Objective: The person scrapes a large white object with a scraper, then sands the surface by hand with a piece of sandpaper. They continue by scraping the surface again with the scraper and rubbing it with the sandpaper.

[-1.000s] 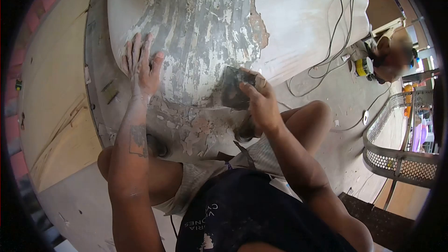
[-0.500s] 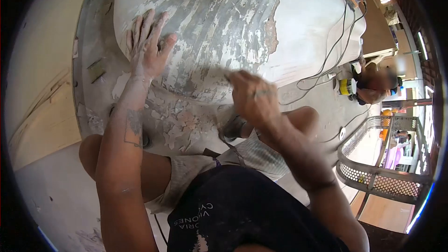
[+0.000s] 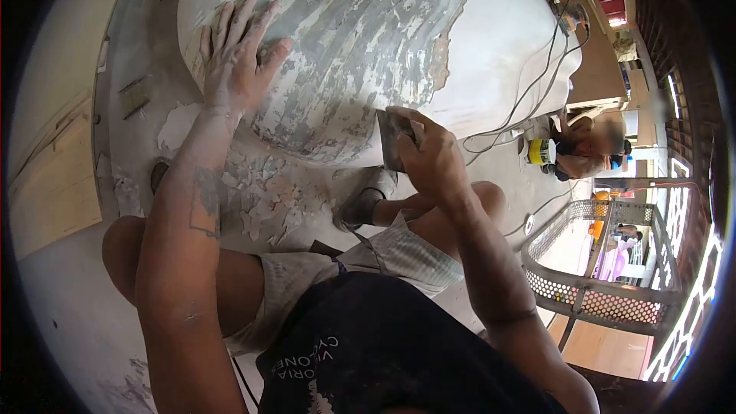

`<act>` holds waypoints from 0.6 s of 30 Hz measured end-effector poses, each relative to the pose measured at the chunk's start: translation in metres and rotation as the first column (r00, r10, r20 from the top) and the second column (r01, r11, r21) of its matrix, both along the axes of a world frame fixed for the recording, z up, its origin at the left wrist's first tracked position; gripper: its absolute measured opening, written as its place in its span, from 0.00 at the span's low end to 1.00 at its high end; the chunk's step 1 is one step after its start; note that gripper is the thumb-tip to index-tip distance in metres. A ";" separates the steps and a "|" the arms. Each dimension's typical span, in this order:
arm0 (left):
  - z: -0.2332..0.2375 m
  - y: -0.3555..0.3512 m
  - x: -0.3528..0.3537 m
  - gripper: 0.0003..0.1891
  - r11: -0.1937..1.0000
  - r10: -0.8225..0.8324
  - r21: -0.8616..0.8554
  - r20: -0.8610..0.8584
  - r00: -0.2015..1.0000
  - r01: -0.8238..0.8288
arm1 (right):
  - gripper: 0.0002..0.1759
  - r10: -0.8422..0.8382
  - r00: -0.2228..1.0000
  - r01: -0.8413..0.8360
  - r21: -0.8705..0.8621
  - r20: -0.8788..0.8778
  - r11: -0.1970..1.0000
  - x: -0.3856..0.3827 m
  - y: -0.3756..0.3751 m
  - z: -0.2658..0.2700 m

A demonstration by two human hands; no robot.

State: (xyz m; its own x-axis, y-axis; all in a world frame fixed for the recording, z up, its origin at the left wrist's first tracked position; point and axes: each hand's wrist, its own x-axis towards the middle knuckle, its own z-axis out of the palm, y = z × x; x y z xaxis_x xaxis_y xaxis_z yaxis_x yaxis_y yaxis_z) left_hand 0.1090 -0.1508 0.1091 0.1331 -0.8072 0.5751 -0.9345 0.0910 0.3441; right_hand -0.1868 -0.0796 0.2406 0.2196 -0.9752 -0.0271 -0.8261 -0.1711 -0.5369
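Observation:
A large rounded white form (image 3: 506, 38) stands in front of me, with a grey, patchy, scraped area across its middle. My left hand (image 3: 241, 54) lies on its left part, fingers spread and dusty, holding nothing. My right hand (image 3: 433, 153) grips a flat dark scraper (image 3: 392, 140) near the form's lower edge. The scraper's blade stands tilted, its face partly turned to me; whether its edge touches the surface I cannot tell. Flakes of peeled coating (image 3: 276, 195) lie on the floor below the form.
Cables (image 3: 529, 96) run over the form's right side to the floor. At the right a person (image 3: 590, 146) crouches by a yellow and black bucket (image 3: 541, 152). A perforated metal frame (image 3: 598, 303) stands at the lower right. A pale panel (image 3: 54, 161) is at the left.
My right hand has turned, and the scraper's flat face now shows. My left hand stays on the form. The whole view has shifted a little.

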 end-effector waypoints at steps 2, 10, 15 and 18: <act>0.002 -0.004 0.001 0.34 1.000 0.002 -0.009 0.005 1.000 -0.002 | 0.21 -0.002 1.000 0.001 0.061 0.017 0.998 -0.001 -0.011 0.013; 0.001 -0.002 0.001 0.33 1.000 -0.019 -0.008 -0.011 1.000 0.019 | 0.20 0.110 0.991 -0.113 0.037 0.079 0.993 -0.017 -0.014 -0.004; -0.002 0.000 0.001 0.34 1.000 -0.021 -0.010 -0.006 1.000 0.021 | 0.21 -0.225 0.896 0.096 0.328 0.384 0.940 -0.016 -0.018 -0.001; -0.003 0.000 0.001 0.34 0.999 -0.032 -0.016 -0.012 0.999 0.032 | 0.21 -0.197 0.865 0.108 0.212 0.462 0.971 -0.014 -0.012 -0.029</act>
State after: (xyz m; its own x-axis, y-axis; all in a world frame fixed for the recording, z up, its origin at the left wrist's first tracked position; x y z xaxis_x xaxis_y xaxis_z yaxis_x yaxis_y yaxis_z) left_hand 0.1105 -0.1512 0.1065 0.1144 -0.8021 0.5862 -0.9269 0.1261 0.3535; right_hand -0.2010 -0.0912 0.2113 0.0979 -0.9868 -0.1288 -0.4697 0.0683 -0.8802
